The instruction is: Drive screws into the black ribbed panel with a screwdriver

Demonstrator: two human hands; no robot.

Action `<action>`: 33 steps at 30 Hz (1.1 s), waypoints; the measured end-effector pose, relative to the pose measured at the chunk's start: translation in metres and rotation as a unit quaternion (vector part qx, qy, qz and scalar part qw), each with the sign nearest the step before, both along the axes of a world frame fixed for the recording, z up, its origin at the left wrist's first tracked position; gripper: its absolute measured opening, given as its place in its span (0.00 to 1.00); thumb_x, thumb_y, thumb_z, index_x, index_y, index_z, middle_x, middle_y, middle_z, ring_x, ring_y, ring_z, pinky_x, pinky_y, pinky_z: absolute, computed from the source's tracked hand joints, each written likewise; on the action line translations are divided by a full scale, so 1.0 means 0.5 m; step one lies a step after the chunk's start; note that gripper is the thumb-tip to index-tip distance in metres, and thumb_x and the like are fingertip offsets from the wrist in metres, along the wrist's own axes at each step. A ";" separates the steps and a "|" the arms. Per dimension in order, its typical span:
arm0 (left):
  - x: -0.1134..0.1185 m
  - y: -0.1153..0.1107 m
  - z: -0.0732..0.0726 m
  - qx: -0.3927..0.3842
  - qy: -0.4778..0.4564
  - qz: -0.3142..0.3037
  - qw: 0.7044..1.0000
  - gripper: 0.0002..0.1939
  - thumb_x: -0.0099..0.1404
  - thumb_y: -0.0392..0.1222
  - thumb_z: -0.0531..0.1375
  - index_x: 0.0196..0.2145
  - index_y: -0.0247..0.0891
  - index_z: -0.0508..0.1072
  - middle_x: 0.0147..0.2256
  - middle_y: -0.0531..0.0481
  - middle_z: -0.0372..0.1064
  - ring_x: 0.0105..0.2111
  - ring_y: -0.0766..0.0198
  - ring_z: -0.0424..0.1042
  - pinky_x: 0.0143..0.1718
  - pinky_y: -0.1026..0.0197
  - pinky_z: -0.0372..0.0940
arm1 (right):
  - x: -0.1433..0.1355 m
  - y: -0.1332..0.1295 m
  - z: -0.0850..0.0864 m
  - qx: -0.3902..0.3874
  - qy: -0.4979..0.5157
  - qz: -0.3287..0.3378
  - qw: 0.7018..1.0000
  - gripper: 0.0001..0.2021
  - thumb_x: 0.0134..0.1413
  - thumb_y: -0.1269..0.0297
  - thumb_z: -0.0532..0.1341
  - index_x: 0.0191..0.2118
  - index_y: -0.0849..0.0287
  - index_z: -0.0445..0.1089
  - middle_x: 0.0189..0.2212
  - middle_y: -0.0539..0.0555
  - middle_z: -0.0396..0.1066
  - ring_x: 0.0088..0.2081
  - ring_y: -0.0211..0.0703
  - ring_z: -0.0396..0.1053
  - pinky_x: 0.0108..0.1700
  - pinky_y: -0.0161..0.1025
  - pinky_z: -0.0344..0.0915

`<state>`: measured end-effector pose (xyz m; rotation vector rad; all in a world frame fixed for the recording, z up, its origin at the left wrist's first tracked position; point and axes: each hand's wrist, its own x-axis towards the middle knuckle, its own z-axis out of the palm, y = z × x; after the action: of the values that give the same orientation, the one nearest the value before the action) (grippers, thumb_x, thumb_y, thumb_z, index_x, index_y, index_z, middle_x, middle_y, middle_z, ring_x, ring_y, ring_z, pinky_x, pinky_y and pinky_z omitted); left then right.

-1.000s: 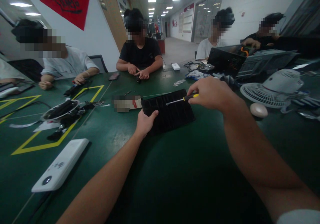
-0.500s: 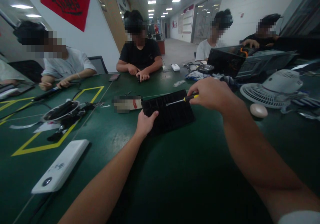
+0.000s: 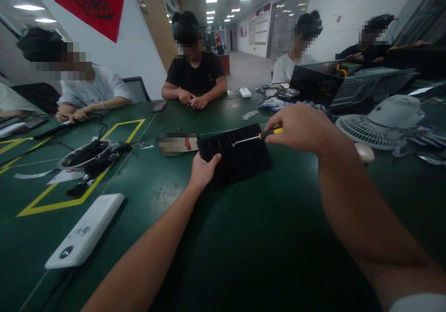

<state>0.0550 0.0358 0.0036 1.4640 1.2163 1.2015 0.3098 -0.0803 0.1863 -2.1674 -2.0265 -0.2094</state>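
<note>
My left hand (image 3: pixel 205 169) grips the left edge of a flat black rectangular panel (image 3: pixel 240 165), its thumb lying on the top face. The panel is tilted above the green table, and its dark surface shows faint ridges. My right hand (image 3: pixel 294 128) pinches the yellow-and-black handle of a screwdriver (image 3: pixel 249 139). The metal shaft points left across the panel, and its tip meets or hovers just over the upper middle of the face. Whether a screw lies under the tip I cannot make out. Just left of the panel lies a partly blurred cardboard piece (image 3: pixel 179 143) with a red mark.
A white power bank (image 3: pixel 85 230) with a cable lies front left. Beyond it are a ring-shaped part with cables (image 3: pixel 85 154) and yellow tape. At right stand a white fan (image 3: pixel 379 121), a pale oval object (image 3: pixel 364 153) and an open computer case (image 3: pixel 317 84). Several people sit around the table.
My right hand and the screwdriver handle have shifted slightly right, while the shaft's tip stays near the same spot. My left hand and the panel are almost unmoved.
</note>
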 end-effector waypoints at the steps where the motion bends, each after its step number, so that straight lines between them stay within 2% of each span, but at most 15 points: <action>1: 0.000 0.000 -0.001 -0.001 -0.001 0.000 1.000 0.21 0.60 0.46 0.75 0.48 0.38 0.80 0.50 0.38 0.84 0.52 0.42 0.83 0.61 0.36 0.74 | 0.002 0.000 0.001 0.000 -0.002 -0.003 1.000 0.13 0.59 0.57 0.70 0.47 0.46 0.89 0.47 0.57 0.86 0.51 0.64 0.80 0.45 0.52 0.72; 9: 0.003 0.001 -0.002 0.006 0.000 0.004 1.000 0.20 0.60 0.46 0.75 0.48 0.38 0.80 0.49 0.38 0.84 0.51 0.43 0.83 0.61 0.37 0.74 | -0.009 0.010 -0.010 -0.001 -0.002 -0.013 1.000 0.14 0.59 0.60 0.71 0.49 0.44 0.88 0.48 0.57 0.85 0.51 0.63 0.79 0.47 0.52 0.73; 17: 0.005 -0.009 0.012 0.001 -0.002 0.000 1.000 0.20 0.59 0.46 0.75 0.47 0.38 0.80 0.49 0.38 0.84 0.51 0.43 0.83 0.61 0.37 0.73 | -0.016 0.010 -0.014 0.007 -0.009 -0.025 1.000 0.13 0.58 0.59 0.72 0.48 0.40 0.88 0.48 0.54 0.85 0.50 0.60 0.79 0.46 0.50 0.72; 26: 0.004 -0.003 0.003 -0.005 -0.013 0.001 1.000 0.21 0.58 0.47 0.76 0.47 0.38 0.80 0.49 0.38 0.84 0.51 0.42 0.83 0.61 0.36 0.73 | -0.015 0.008 -0.014 0.006 -0.006 0.004 1.000 0.14 0.59 0.61 0.70 0.49 0.43 0.88 0.49 0.57 0.85 0.51 0.62 0.79 0.47 0.53 0.72; 33: 0.003 -0.006 0.006 0.001 -0.010 0.001 1.000 0.21 0.59 0.46 0.76 0.48 0.38 0.80 0.50 0.38 0.84 0.52 0.42 0.83 0.61 0.36 0.73 | -0.023 0.007 -0.013 0.006 0.012 -0.012 1.000 0.13 0.58 0.60 0.69 0.46 0.44 0.89 0.48 0.58 0.85 0.49 0.63 0.79 0.46 0.54 0.73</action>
<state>0.0566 0.0326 0.0066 1.4508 1.2027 1.2161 0.2982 -0.0767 0.1800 -2.1779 -1.9807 -0.1978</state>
